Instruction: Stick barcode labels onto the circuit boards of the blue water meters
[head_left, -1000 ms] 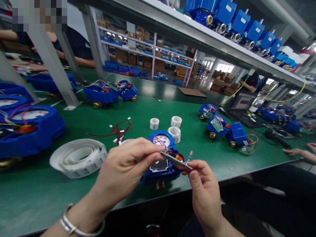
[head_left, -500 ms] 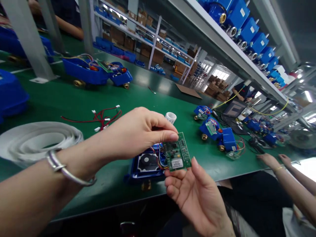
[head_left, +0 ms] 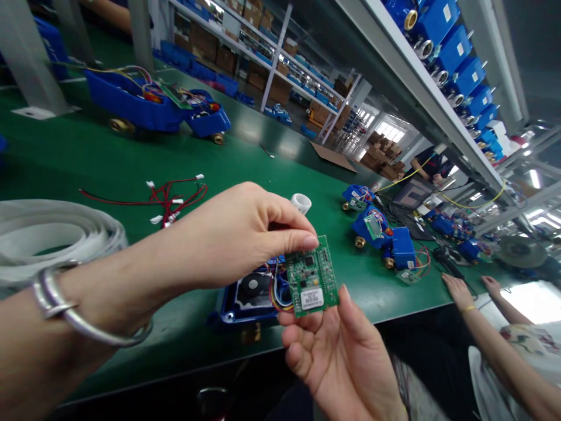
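A green circuit board (head_left: 309, 275) with a white label is held up between my two hands in the head view. My left hand (head_left: 263, 231), with a silver bangle at the wrist, pinches its top edge between thumb and fingers. Below it, my right hand (head_left: 337, 351) is palm up, the thumb at the lower right corner and curled fingers under the bottom edge. Behind the board sits an open blue housing (head_left: 232, 313) with a round black part inside. Coloured wires (head_left: 277, 292) run beside the board; where they join it is hidden.
Red wires with white plugs (head_left: 169, 199) and a coil of pale strip (head_left: 61, 234) lie on the green bench at left. A white roll (head_left: 300, 203) stands behind my hands. More blue housings (head_left: 372, 225) lie to the right, near a co-worker's hands (head_left: 458, 290).
The board faces me more squarely, and its label shows more clearly. Both hands keep their grip. The view has shifted slightly, and the bench items at left appear farther left.
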The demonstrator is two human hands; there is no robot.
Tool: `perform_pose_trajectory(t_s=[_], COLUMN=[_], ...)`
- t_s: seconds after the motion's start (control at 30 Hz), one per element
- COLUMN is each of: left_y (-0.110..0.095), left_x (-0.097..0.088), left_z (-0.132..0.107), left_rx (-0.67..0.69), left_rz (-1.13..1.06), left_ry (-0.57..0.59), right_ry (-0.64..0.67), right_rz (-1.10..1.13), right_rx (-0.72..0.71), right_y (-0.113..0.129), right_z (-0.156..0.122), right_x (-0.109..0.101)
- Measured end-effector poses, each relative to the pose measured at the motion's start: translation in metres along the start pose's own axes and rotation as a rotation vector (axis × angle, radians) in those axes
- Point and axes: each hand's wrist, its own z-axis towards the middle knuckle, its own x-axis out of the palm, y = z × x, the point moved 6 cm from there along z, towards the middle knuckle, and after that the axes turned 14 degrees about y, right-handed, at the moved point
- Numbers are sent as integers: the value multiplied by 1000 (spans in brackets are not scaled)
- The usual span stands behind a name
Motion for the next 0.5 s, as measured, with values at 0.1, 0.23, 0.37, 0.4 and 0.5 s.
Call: perform_pose_trajectory(t_s=[0.1, 0.23, 0.37, 0.4, 0.5], left_y=[-3, -10, -21, -23, -23], left_x=[-1, -2, -3, 0, 15], left_z=[0, -3, -32, -45, -94], left_rx=[31, 54, 131, 155, 253], left_rz=[14, 17, 123, 154, 157], left_ry=[-18, -14, -75, -90, -136], right_ry=[8, -10, -17, -24, -32], right_rz=[9, -10, -158, -220, -422], right_rx=[-3, -6, -39, -70, -201], right_y=[0, 1, 0, -1, -4], right_z=[1, -1, -8, -11, -20], right_x=[1, -1, -7, -10, -17])
